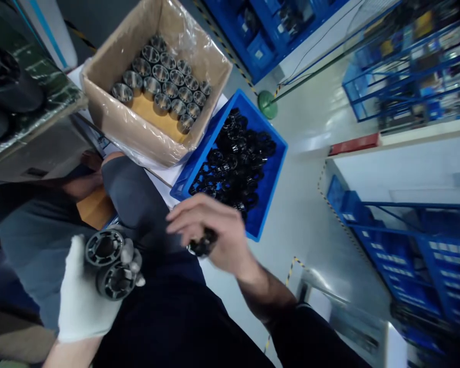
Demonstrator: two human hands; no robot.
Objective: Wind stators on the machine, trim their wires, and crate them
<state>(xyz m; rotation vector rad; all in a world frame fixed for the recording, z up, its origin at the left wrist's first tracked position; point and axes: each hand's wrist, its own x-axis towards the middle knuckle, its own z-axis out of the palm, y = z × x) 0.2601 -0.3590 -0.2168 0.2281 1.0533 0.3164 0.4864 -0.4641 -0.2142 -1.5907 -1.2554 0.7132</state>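
Note:
My left hand (82,301), in a white glove, is closed around two dark cylindrical metal parts. The upper slotted cylinder (90,248) and the lower slotted cylinder (102,286) sit side by side, their notched open ends facing up. Bare and smeared by motion, my right hand (224,232) has its fingers curled over a small black ring-like part (204,243). It hovers in front of a blue bin (270,204) heaped with small black parts (233,158). Beyond my knees, a plastic-lined cardboard box (134,135) holds several shiny metal cylinders (161,73) standing upright.
At the left, large dark cylinders (17,87) rest on a plastic-wrapped surface (57,84). A green round stand base (267,105) with a pole is on the floor (302,204) past the bin. Blue shelving (417,245) lines the right side.

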